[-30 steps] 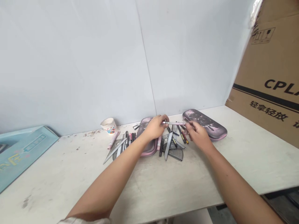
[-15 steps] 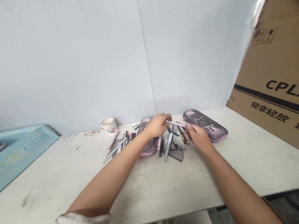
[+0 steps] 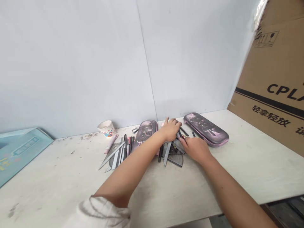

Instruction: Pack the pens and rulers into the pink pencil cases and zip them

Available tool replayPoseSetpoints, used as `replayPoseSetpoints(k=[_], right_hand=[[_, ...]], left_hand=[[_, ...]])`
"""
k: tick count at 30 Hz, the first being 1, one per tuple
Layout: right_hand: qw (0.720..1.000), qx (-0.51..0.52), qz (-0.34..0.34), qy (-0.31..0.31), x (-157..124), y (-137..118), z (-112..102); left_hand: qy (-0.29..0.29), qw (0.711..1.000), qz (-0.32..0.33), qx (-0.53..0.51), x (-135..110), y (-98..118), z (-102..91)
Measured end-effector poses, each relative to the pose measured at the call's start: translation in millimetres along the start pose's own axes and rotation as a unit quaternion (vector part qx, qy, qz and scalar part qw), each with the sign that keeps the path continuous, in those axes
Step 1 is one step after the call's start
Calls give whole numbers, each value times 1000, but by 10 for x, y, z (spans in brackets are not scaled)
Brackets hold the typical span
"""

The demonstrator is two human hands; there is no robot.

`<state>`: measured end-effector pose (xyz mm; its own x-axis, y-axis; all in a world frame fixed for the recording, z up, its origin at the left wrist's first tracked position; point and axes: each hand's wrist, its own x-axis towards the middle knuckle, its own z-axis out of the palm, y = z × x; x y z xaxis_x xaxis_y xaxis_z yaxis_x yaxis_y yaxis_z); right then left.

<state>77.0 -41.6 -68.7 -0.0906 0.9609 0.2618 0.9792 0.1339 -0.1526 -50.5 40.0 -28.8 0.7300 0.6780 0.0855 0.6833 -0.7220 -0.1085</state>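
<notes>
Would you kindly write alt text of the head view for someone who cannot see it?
A person's left hand and right hand are close together over pens and drawing tools between two pencil cases on a pale table. A paper cup stands at left, a large cardboard box at right.

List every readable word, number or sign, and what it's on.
"CPLA", last letter cut by the frame edge: cardboard box.
"轻拿轻放": same box; the next character is cut off.
Up arrows and a glass, as signs: same box, higher up.
Teal box: lettering too blurred to read.
Paper cup: colourful print, no legible words.
</notes>
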Motion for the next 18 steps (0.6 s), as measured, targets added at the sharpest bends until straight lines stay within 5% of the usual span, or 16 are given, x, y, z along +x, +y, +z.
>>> replayPoseSetpoints(k=[8,10,18], right_hand=[[977,-28,133,166,36,399,-192],[968,-23,189,167,32,560,-189],[974,15,209,85,11,594,-104]], left_hand=[[-9,985,-137,-107,-752,392,178],[-15,980,-165,-109,-836,466,232],[14,953,-271,-138,-520,735,409]])
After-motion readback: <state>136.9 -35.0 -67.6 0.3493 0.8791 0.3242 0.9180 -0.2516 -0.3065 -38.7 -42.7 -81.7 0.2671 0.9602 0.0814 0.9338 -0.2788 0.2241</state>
